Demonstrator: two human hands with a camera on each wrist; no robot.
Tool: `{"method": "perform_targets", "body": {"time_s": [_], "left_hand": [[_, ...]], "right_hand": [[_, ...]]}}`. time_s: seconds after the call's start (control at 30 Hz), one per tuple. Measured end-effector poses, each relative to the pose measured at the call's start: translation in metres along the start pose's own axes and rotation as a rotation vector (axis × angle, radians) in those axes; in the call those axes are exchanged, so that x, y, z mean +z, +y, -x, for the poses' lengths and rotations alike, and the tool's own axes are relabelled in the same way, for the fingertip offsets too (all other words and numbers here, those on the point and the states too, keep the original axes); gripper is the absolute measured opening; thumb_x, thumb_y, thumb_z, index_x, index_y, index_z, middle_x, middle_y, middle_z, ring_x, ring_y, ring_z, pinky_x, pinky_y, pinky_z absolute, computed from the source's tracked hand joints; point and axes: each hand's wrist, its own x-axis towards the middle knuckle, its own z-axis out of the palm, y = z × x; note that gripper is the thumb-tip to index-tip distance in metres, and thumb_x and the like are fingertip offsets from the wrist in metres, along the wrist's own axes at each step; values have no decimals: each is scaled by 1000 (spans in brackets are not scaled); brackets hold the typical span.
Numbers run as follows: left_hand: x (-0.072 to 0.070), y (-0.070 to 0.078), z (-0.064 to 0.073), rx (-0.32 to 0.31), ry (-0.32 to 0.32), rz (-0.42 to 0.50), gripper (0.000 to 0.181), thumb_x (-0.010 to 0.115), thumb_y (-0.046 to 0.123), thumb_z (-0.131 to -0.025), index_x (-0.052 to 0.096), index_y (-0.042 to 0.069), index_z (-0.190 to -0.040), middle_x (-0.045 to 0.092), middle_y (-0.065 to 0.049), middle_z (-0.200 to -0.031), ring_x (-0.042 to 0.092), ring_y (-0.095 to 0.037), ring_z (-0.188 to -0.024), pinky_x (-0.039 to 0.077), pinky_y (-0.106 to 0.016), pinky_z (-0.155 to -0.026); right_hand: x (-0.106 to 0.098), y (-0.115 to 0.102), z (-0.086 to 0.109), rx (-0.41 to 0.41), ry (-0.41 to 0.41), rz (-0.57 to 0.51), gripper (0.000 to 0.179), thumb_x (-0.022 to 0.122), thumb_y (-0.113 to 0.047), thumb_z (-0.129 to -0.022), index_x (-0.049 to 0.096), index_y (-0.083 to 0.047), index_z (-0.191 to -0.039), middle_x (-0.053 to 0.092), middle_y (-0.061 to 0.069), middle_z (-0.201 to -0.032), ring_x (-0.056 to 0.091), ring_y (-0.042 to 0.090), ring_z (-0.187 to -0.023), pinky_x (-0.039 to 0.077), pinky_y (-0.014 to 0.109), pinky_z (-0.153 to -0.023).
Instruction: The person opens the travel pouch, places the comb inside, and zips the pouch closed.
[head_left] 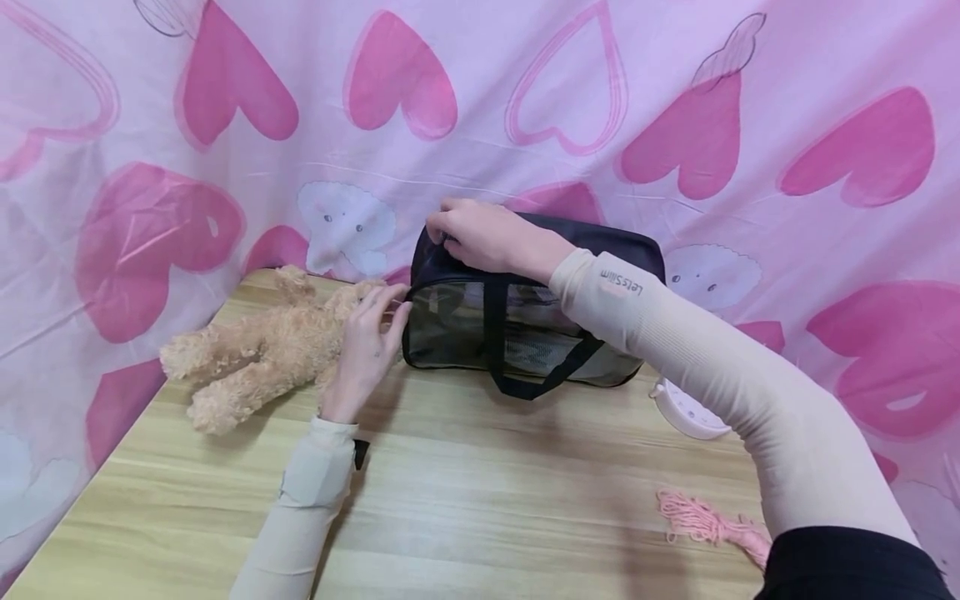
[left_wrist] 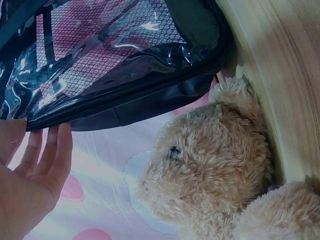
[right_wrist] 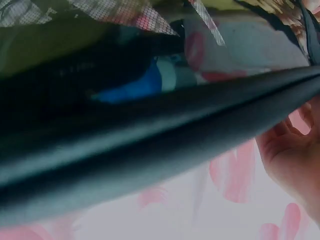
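Observation:
A black bag (head_left: 450,325) with see-through sides and dark strap handles stands at the back of the table. My left hand (head_left: 367,346) pinches its left edge, thumb on one side and fingers on the other, as the left wrist view shows. Across the bag's top reaches my right hand (head_left: 491,237), its curled fingers gripping the upper left part by the dark seam (right_wrist: 200,120). What exactly lies between those fingertips is hidden. A tan teddy bear (head_left: 288,342) lies left of the bag, close to my left hand.
Pink cord (head_left: 705,521) lies bundled at the table's right. A white round-edged object (head_left: 690,412) sits by the bag's right end, partly behind my right sleeve. Behind the wooden table (head_left: 480,500) hangs a pink heart-patterned cloth (head_left: 465,167). Something blue (right_wrist: 137,85) shows through the bag.

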Motion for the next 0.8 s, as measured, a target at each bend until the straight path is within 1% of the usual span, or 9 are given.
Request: {"method": "perform_targets", "body": {"time_s": [0.1, 0.17, 0.3, 0.43, 0.53, 0.67, 0.8], "left_hand": [[2, -1, 0, 2, 0, 4, 22, 61, 6, -93, 64, -3, -112, 63, -13, -102, 64, -22, -81, 55, -26, -71], [2, -1, 0, -2, 3, 2, 22, 61, 6, -92, 64, -3, -112, 63, -14, -102, 64, -22, -81, 55, -27, -71], [3, -1, 0, -11, 12, -10, 22, 61, 6, -92, 64, -3, -112, 63, -13, -101, 63, -22, -81, 55, -30, -70], [1, -2, 1, -13, 9, -19, 21, 61, 6, -92, 65, -3, -111, 63, -13, -101, 64, -22, -81, 55, -29, -71], [2, -3, 1, -9, 9, -18, 21, 61, 6, -92, 65, -3, -112, 63, -13, -101, 64, -22, -81, 54, -29, -72], [3, -4, 0, 2, 11, -9, 21, 62, 6, -92, 65, -2, -112, 63, -13, -101, 64, -22, -81, 55, -29, -72], [3, -4, 0, -3, 1, -4, 21, 61, 6, -93, 64, -2, -112, 62, -13, -102, 64, -22, -82, 55, -28, -71]], "right_hand": [[0, 5, 1, -44, 69, -21, 13, 49, 1, -89, 62, -2, -92, 58, 11, -91, 57, 25, -86, 48, 35, -77], [0, 8, 3, -57, 110, -43, 13, 50, 4, -86, 62, 0, -87, 59, 12, -88, 56, 26, -84, 47, 34, -77], [-1, 11, 6, -33, 159, -90, 13, 50, 5, -82, 60, -2, -78, 59, 9, -79, 54, 24, -78, 46, 32, -71], [-3, 11, 8, 22, 158, -116, 11, 54, 3, -80, 58, -4, -73, 56, 7, -72, 51, 22, -72, 44, 31, -66], [-7, 15, 11, 56, 137, -140, 9, 57, 2, -80, 60, -4, -73, 57, 6, -72, 52, 20, -72, 45, 31, -66], [-9, 22, 16, 51, 118, -197, 8, 60, 0, -82, 67, -3, -81, 62, 6, -78, 54, 18, -75, 47, 30, -70], [-8, 30, 21, 40, 141, -275, 11, 60, -1, -82, 70, -5, -83, 62, 3, -74, 53, 15, -71, 45, 27, -68]]}}
